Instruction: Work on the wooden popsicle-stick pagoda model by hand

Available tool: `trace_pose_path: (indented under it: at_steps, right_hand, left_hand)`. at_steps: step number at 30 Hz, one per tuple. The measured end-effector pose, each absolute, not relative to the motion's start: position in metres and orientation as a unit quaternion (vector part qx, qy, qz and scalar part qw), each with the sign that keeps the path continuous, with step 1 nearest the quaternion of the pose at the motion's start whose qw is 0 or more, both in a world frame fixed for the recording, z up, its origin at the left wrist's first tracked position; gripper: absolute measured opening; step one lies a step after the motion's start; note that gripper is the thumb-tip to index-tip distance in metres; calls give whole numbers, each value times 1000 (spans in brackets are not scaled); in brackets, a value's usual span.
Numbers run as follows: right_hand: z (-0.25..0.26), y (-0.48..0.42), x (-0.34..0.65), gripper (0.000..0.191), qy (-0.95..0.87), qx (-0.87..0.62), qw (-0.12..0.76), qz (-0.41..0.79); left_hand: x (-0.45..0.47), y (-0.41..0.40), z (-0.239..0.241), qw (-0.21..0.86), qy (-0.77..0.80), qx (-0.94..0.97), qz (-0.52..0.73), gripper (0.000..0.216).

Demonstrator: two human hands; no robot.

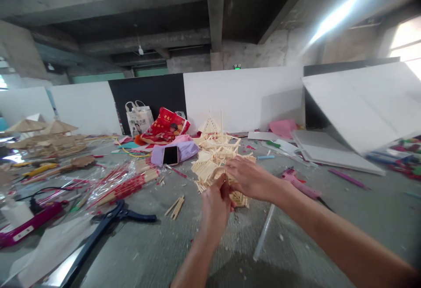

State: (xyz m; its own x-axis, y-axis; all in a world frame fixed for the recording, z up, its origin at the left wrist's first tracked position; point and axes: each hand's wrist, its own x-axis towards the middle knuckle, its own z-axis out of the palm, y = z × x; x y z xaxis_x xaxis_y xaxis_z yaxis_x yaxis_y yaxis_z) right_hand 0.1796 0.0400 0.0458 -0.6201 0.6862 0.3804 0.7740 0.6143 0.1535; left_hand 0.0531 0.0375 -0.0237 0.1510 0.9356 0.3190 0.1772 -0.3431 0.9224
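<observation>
A model building made of pale wooden sticks (205, 167) stands in front of me, with a pointed stick roof (210, 126) at its back. Both hands meet at its near side. My left hand (217, 198) is closed there, thumb and fingers pinched together, and whatever lies between them is too small to make out. From the right, my right hand (246, 176) reaches over the model, its fingers bent and pressed on the sticks, partly hiding them. A few loose wooden sticks (176, 207) lie on the grey table (151, 253) to the left of my left hand.
A pink glue gun (301, 183) and a clear glue stick (264, 233) lie to the right. Dark blue long-handled cutters (113, 217), red-marked stick bundles (126, 187) and a phone (170, 155) are on the left. White boards (335, 152) stand at the far right.
</observation>
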Motion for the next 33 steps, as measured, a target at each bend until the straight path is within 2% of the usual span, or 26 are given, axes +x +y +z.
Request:
trace_pose_path:
  at_steps: [13, 15, 18, 20, 33]
  right_hand:
    - [45, 47, 181, 13, -894, -407, 129, -136]
    - [45, 45, 184, 21, -894, -405, 132, -138]
    - [45, 42, 189, 44, -889, -405, 159, -142]
    - [45, 41, 191, 50, -881, -413, 179, -146]
    - [40, 46, 183, 37, -884, -415, 161, -143]
  left_hand:
    - [54, 40, -24, 375, 434, 657, 489, 33]
    - [54, 40, -24, 376, 432, 658, 489, 33]
    - [52, 39, -25, 380, 426, 657, 493, 35]
    - [50, 39, -26, 382, 423, 654, 497, 40]
    - [52, 46, -34, 385, 411, 654, 506, 38]
